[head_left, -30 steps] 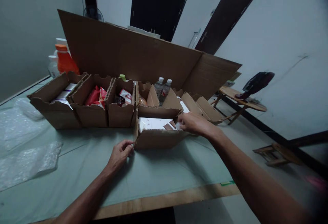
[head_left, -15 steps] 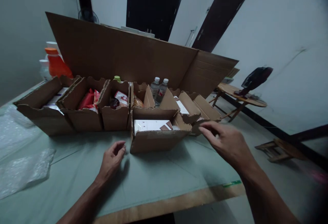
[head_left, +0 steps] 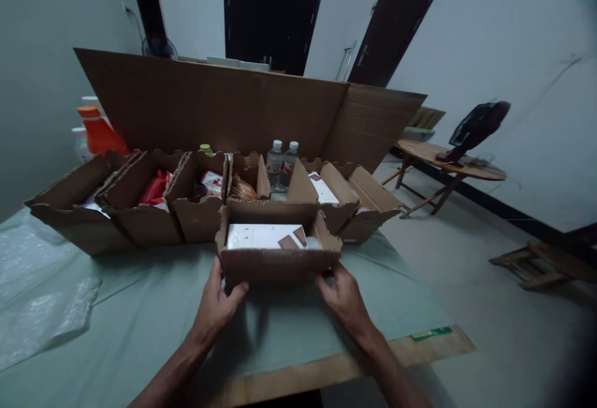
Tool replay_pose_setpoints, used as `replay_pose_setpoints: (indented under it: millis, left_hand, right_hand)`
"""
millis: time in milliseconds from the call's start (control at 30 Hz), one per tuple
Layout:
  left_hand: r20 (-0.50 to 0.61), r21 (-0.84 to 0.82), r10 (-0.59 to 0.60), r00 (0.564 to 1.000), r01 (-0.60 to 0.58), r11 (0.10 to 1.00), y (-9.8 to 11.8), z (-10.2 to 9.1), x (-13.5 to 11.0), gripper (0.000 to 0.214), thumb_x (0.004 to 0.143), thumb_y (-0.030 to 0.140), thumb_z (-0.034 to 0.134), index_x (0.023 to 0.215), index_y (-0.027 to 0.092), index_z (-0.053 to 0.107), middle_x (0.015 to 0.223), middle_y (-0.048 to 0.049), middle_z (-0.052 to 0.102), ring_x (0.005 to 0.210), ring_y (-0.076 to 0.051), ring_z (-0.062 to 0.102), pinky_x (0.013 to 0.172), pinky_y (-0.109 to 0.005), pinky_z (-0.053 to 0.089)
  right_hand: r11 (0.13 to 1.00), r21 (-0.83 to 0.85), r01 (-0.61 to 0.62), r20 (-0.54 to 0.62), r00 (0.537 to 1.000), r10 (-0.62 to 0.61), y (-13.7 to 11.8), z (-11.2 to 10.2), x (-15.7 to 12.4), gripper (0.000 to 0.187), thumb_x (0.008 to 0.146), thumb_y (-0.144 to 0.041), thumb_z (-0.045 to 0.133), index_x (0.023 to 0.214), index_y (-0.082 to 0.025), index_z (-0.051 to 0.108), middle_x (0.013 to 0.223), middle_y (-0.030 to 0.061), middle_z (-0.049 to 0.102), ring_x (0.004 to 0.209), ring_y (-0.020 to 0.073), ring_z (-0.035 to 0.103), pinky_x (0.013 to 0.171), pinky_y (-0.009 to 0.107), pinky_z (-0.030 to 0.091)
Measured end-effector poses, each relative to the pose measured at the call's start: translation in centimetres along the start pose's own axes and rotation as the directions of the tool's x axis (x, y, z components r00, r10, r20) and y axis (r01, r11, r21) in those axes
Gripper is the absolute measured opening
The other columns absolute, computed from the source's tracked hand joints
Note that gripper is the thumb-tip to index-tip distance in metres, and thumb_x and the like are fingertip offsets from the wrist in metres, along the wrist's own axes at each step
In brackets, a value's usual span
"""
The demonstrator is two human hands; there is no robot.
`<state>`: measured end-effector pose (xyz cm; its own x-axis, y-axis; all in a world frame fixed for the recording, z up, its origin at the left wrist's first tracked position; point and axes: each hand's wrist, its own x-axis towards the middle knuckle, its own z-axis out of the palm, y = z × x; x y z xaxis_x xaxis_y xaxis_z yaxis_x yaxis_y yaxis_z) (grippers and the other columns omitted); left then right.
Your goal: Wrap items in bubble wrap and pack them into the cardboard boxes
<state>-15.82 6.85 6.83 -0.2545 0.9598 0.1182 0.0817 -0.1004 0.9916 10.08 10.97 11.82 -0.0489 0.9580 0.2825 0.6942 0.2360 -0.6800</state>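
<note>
A small open cardboard box (head_left: 275,263) stands on the green-covered table (head_left: 289,321) right in front of me, with a flat white packet (head_left: 261,237) inside. My left hand (head_left: 217,305) grips its lower left corner, thumb up along the side. My right hand (head_left: 342,296) grips its lower right corner, fingers curled under the edge. Both hands are closed on the box.
Behind it runs a row of open cardboard boxes (head_left: 144,209) holding red packets, snacks and white packets, with two water bottles (head_left: 281,162) between them. A tall cardboard sheet (head_left: 224,109) stands behind. An orange bottle (head_left: 96,134) is at far left; bubble wrap (head_left: 41,315) lies left. A round wooden table (head_left: 448,159) stands right.
My right hand came out of the box, swung away to the right, then returned to the box's right corner. My left hand closed on the left corner. The view shifted right.
</note>
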Motion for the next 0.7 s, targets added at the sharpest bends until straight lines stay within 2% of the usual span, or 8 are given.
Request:
replay_pose_setpoints:
  millis: [133, 200, 267, 333, 400, 533, 600, 700]
  left_hand:
    - [-0.179, 0.042, -0.107, 0.978, 0.117, 0.992, -1.2, -6.1, -5.0, 0.063, 0.07, 0.046, 0.078, 0.124, 0.023, 0.057, 0.131, -0.0119, 0.065, 0.13, -0.035, 0.056, 0.107, -0.044, 0.049]
    - [-0.32, 0.06, -0.14, 0.937, 0.168, 0.984, -0.2, -9.3, -6.0, 0.062, 0.07, 0.048, 0.077, 0.124, 0.025, 0.056, 0.128, -0.01, 0.066, 0.127, -0.034, 0.058, 0.103, -0.045, 0.052]
    - [-0.429, 0.097, -0.105, 0.897, 0.162, 0.982, 1.7, -10.7, -5.6, 0.058, 0.071, 0.047, 0.076, 0.12, 0.025, 0.057, 0.122, -0.0089, 0.068, 0.121, -0.033, 0.062, 0.097, -0.044, 0.055]
    - [-0.438, 0.09, -0.039, 0.898, 0.087, 0.992, 3.6, -10.0, -4.5, 0.059, 0.07, 0.045, 0.076, 0.119, 0.022, 0.055, 0.12, -0.0094, 0.068, 0.115, -0.032, 0.065, 0.095, -0.041, 0.055]
    - [-0.319, 0.032, -0.034, 0.947, 0.047, 0.998, 4.5, -8.0, -3.7, 0.063, 0.069, 0.041, 0.076, 0.123, 0.021, 0.052, 0.122, -0.0102, 0.067, 0.114, -0.03, 0.065, 0.096, -0.039, 0.055]
    - [-0.084, 0.035, -0.08, 0.993, 0.084, 0.996, 3.4, -4.5, -4.6, 0.055, 0.075, 0.035, 0.071, 0.125, 0.019, 0.054, 0.127, -0.0114, 0.067, 0.122, -0.03, 0.062, 0.102, -0.038, 0.05]
    - [-0.049, 0.058, -0.1, 0.994, 0.102, 0.993, 2.2, -4.3, -5.5, 0.051, 0.077, 0.035, 0.069, 0.123, 0.019, 0.056, 0.124, -0.0118, 0.068, 0.12, -0.03, 0.063, 0.101, -0.038, 0.051]
    - [-0.022, 0.064, -0.131, 0.991, 0.132, 0.989, 0.6, -5.7, -6.4, 0.056, 0.078, 0.039, 0.07, 0.128, 0.02, 0.055, 0.128, -0.0122, 0.067, 0.122, -0.032, 0.062, 0.103, -0.041, 0.051]
  right_hand:
    - [0.985, 0.069, 0.159, -0.019, 0.987, -0.158, -3.1, 2.1, -5.8, 0.021, 0.087, -0.029, 0.056, 0.102, -0.021, 0.07, 0.099, 0.0106, 0.074, 0.092, 0.0269, 0.07, 0.081, 0.037, 0.057]
    - [0.952, 0.116, 0.282, 0.013, 0.958, -0.285, -5.7, 3.8, -6.2, 0.034, 0.088, -0.023, 0.056, 0.12, -0.023, 0.067, 0.115, 0.0116, 0.072, 0.107, 0.0289, 0.068, 0.092, 0.042, 0.056]
    - [0.913, 0.174, 0.37, -0.003, 0.927, -0.375, -7.9, 5.0, -4.9, 0.039, 0.088, -0.022, 0.055, 0.126, -0.021, 0.064, 0.121, 0.0129, 0.07, 0.115, 0.0298, 0.064, 0.097, 0.045, 0.053]
    - [0.907, 0.214, 0.362, -0.063, 0.932, -0.357, -9.0, 5.1, -3.0, 0.033, 0.088, -0.025, 0.055, 0.12, -0.019, 0.065, 0.118, 0.0138, 0.07, 0.113, 0.0299, 0.064, 0.097, 0.045, 0.053]
    - [0.942, 0.192, 0.274, -0.115, 0.96, -0.256, -8.7, 4.0, -2.2, 0.025, 0.087, -0.032, 0.058, 0.108, -0.02, 0.067, 0.11, 0.0127, 0.071, 0.107, 0.0295, 0.066, 0.093, 0.043, 0.054]
    - [0.991, 0.093, 0.098, -0.136, 0.987, -0.085, -4.4, 0.4, -5.5, 0.02, 0.084, -0.042, 0.063, 0.092, -0.024, 0.067, 0.09, 0.008, 0.072, 0.086, 0.0277, 0.068, 0.079, 0.039, 0.058]
    - [0.994, 0.101, 0.039, -0.065, 0.997, -0.032, -1.8, -1.0, -8.2, 0.027, 0.079, -0.045, 0.068, 0.096, -0.024, 0.07, 0.089, 0.0076, 0.074, 0.084, 0.0287, 0.07, 0.078, 0.039, 0.059]
    - [0.971, 0.221, -0.092, 0.05, 0.995, 0.083, 1.0, -2.3, -10.0, 0.039, 0.078, -0.05, 0.069, 0.106, -0.023, 0.074, 0.106, 0.0102, 0.077, 0.102, 0.0323, 0.071, 0.092, 0.041, 0.057]
